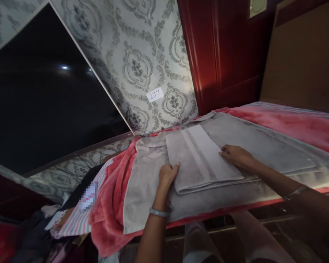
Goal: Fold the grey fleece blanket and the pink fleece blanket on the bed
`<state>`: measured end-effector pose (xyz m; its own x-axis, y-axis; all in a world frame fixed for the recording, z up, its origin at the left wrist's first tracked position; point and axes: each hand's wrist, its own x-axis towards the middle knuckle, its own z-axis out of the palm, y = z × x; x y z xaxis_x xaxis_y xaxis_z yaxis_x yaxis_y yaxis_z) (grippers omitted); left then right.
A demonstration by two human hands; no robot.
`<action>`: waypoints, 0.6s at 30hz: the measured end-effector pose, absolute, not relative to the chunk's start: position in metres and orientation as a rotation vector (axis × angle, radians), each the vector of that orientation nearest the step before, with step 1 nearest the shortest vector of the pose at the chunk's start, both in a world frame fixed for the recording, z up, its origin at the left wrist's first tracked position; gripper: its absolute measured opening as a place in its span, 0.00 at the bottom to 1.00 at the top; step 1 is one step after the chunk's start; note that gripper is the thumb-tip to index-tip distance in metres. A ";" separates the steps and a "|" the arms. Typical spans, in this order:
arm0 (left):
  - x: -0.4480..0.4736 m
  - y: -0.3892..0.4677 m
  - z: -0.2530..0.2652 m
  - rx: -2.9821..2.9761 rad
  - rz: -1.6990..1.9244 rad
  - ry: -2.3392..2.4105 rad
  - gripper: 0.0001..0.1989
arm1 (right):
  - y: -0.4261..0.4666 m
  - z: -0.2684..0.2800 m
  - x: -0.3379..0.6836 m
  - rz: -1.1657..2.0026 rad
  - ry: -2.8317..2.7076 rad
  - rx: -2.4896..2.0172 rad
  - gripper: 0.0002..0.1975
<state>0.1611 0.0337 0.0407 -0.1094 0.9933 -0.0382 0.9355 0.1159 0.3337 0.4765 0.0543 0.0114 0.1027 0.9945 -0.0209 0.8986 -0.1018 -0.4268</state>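
A folded grey towel [200, 160] lies on top of a larger grey towel [263, 146] spread over a pink blanket [296, 124] on a raised surface. My left hand [167, 175] grips the folded towel's near left corner, thumb on top. My right hand [237, 155] rests flat on the folded towel's right edge, fingers pressing down. Both wrists wear silver bangles.
A dark TV screen [44, 102] hangs on the patterned wallpaper [142, 58] to the left, with a paper label "277" [155, 95]. A red wooden door [224, 51] and a brown board [301, 54] stand behind. A pile of clothes [71, 212] lies at lower left.
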 end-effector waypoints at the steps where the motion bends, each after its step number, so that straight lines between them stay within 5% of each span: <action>1: 0.163 0.032 0.041 1.904 0.308 2.156 0.30 | 0.057 0.011 0.475 0.438 -1.873 -2.084 0.20; 10: 0.155 0.014 0.035 1.858 0.565 1.950 0.22 | 0.092 0.011 0.474 0.266 -1.963 -1.993 0.20; 15: 0.147 -0.045 0.012 1.984 0.867 1.714 0.40 | 0.147 0.025 0.439 0.152 -2.120 -1.717 0.23; 18: 0.149 -0.077 -0.011 2.177 0.889 1.707 0.41 | 0.184 0.033 0.405 0.169 -2.201 -1.612 0.24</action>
